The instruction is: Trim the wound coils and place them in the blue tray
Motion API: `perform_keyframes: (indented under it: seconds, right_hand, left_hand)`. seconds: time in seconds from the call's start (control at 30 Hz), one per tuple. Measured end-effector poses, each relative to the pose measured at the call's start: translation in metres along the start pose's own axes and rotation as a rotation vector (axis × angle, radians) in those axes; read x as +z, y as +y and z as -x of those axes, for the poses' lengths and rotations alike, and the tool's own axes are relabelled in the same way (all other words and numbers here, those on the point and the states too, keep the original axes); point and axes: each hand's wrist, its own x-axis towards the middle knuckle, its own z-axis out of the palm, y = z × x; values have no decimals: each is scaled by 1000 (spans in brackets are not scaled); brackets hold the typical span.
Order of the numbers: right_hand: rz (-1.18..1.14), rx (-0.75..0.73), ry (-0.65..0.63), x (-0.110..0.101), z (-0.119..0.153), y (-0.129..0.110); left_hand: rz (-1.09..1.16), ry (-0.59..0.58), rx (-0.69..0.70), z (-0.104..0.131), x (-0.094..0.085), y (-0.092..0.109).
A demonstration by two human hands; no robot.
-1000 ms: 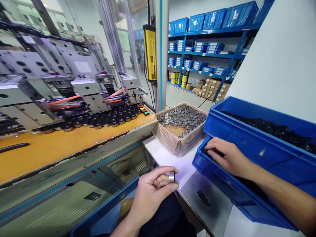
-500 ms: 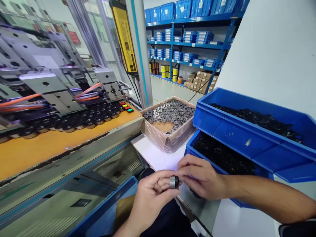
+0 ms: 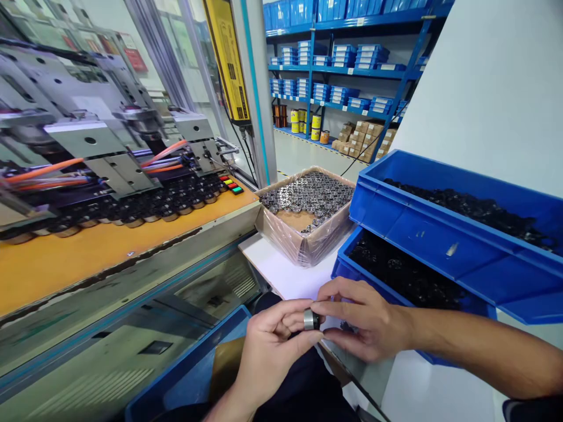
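A short silver metal ring with a black plastic part (image 3: 310,320) at its right end lies sideways between my hands. My left hand (image 3: 270,340) is closed on it, with the thumb below and the fingers curled behind and above. From the right, my right hand (image 3: 367,319) reaches in, its index finger and thumb closed at the black end. Dark pieces (image 3: 347,326) show below the right palm; whether they are held there cannot be made out. Both hands are above my lap, in front of the white table edge.
An open carton (image 3: 303,246) lined with plastic holds many ring parts. Two stacked blue bins (image 3: 413,220) with black parts stand at right. On the left, a machine (image 3: 109,158) rises over an orange worktop (image 3: 176,240) with rows of parts. A blue bin (image 3: 185,360) sits low down.
The view has shifted slightly, so the surroundings appear farther right and a bit higher. My right thumb and fingers have opened a little around the black end; the ring stays in my left hand.
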Motion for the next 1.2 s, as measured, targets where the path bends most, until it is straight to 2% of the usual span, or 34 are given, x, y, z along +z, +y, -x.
perform_keyframes:
  seconds: [0.33, 0.47, 0.57, 0.67, 0.73, 0.9, 1.07, 1.13, 1.2]
  right_hand:
    - [279, -139, -51, -2, -1, 0]
    - [362, -203, -41, -1, -2, 1]
    - [411, -230, -30, 0, 0, 3]
    - [383, -223, 0, -1, 1, 2]
    - [309, -183, 23, -3, 1, 0]
    - [147, -49, 32, -1, 0, -5]
    - [147, 0, -33, 6, -1, -9]
    - [264, -9, -97, -9, -4, -8]
    - [437, -15, -124, -42, -11, -3]
  left_hand:
    - [28, -27, -65, 5, -7, -5]
    - [50, 62, -31, 4, 3, -9]
    - [80, 142, 38, 7, 11, -16]
    - [25, 143, 97, 9, 11, -19]
    - [-113, 133, 190, 8, 5, -16]
    - [-587, 36, 536, 4, -9, -5]
    - [-682, 58, 697, 5, -9, -4]
    - [-691, 103, 714, 6, -14, 0]
    - [-705, 148, 723, 7, -23, 8]
